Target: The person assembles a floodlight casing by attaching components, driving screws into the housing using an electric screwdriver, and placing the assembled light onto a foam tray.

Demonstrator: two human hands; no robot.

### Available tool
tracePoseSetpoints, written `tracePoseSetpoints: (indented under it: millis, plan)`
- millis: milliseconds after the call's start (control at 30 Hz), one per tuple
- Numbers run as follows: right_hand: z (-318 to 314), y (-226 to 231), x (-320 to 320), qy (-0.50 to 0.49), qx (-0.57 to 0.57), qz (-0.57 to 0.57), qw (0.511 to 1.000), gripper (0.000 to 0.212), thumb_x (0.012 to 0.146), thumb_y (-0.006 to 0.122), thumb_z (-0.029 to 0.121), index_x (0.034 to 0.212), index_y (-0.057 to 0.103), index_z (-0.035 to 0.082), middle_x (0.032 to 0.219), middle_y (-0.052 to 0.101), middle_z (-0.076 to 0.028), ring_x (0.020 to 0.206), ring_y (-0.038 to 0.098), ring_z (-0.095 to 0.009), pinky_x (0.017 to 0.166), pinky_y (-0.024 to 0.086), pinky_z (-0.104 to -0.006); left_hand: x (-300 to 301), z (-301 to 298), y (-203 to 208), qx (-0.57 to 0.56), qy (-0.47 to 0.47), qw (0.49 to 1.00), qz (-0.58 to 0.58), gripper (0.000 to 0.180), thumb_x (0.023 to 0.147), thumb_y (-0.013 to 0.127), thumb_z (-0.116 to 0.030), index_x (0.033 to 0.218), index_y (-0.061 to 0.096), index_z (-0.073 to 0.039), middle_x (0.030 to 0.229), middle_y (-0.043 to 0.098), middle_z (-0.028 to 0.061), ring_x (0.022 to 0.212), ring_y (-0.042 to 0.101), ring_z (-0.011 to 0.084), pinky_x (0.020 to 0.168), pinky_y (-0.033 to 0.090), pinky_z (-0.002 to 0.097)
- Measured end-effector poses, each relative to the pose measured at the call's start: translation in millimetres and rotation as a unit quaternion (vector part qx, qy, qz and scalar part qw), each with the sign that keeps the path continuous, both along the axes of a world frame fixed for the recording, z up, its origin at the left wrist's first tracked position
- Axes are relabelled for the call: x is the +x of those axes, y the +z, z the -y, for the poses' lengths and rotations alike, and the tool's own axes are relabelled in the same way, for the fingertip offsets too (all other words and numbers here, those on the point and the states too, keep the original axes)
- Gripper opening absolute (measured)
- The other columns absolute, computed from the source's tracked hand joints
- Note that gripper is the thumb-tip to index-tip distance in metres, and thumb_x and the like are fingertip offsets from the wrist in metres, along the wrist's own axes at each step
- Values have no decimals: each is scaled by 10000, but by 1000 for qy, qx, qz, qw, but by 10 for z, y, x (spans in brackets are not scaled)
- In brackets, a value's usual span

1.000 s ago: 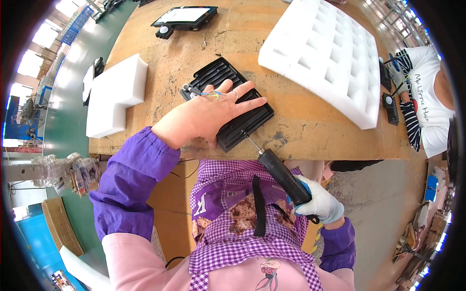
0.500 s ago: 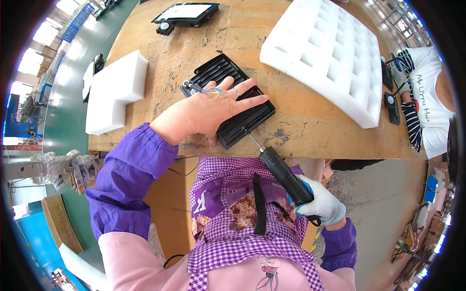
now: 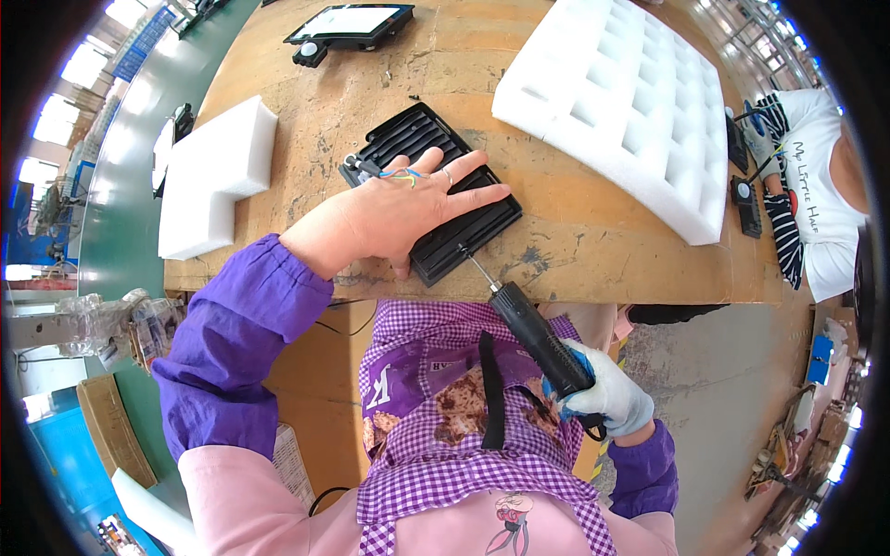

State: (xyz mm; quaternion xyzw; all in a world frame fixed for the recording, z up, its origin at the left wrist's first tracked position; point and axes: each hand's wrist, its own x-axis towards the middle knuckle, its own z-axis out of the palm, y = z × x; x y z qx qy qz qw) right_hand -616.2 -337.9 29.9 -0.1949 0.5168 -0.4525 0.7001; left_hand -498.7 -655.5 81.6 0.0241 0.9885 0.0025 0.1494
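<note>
A black ribbed housing (image 3: 482,225) lies on the wooden table near its front edge. My left hand (image 3: 408,199) is spread flat across it, bare, with a ring on one finger, and covers its middle. Thin coloured wires and a small cable fitting (image 3: 363,167) show beside that hand at the housing's left side. My right hand (image 3: 610,394), in a white and blue glove, is wrapped round a black electric screwdriver (image 3: 540,335). The driver slants up and left, and its bit meets the near right edge of the housing. Any screw under the tip is too small to make out.
White foam blocks (image 3: 222,176) stand at the left, and a large foam tray with square pockets (image 3: 612,111) at the right. A floodlight with a sensor (image 3: 348,28) sits at the far side. A co-worker (image 3: 816,185) handles black parts at the right edge.
The whole view has shifted slightly to the left. My left hand stays spread on the housing, and the screwdriver bit remains at the same edge.
</note>
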Motion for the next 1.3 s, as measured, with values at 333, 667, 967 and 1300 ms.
tracePoseSetpoints:
  millis: [333, 667, 967, 1300]
  plan:
    - [17, 37, 76, -51, 31, 65, 996, 683, 633, 770, 199, 1225, 495, -5, 891, 642, -94, 723, 621, -137, 646, 518, -263, 245, 18, -102, 65, 3, 996, -58, 1234, 431, 904, -309, 1502, 292, -276, 1568, 233, 74, 1218, 403, 378, 1006, 356, 492]
    - [15, 87, 102, -42, 32, 101, 994, 678, 731, 715, 153, 1333, 448, -8, 909, 623, -85, 742, 609, -138, 660, 525, -270, 284, -62, -136, 111, 47, 989, -86, 1090, 604, 800, -376, 1515, 252, -133, 1588, 220, 60, 1283, 333, 422, 1064, 275, 540]
    - [70, 147, 84, -46, 58, 136, 988, 674, 723, 718, 155, 1323, 459, -8, 913, 622, -82, 693, 607, -135, 630, 525, -268, 284, -64, -161, 94, 44, 993, -61, 1087, 626, 809, -378, 1515, 240, -122, 1601, 158, 63, 1292, 317, 440, 1090, 247, 569]
    - [180, 184, 108, -5, 79, 90, 993, 703, 687, 728, 101, 1332, 463, 15, 884, 599, -45, 746, 585, -114, 678, 500, -255, 302, -72, -161, 103, 45, 990, -80, 1102, 599, 847, -368, 1500, 269, -104, 1587, 192, 72, 1275, 330, 419, 1076, 277, 527]
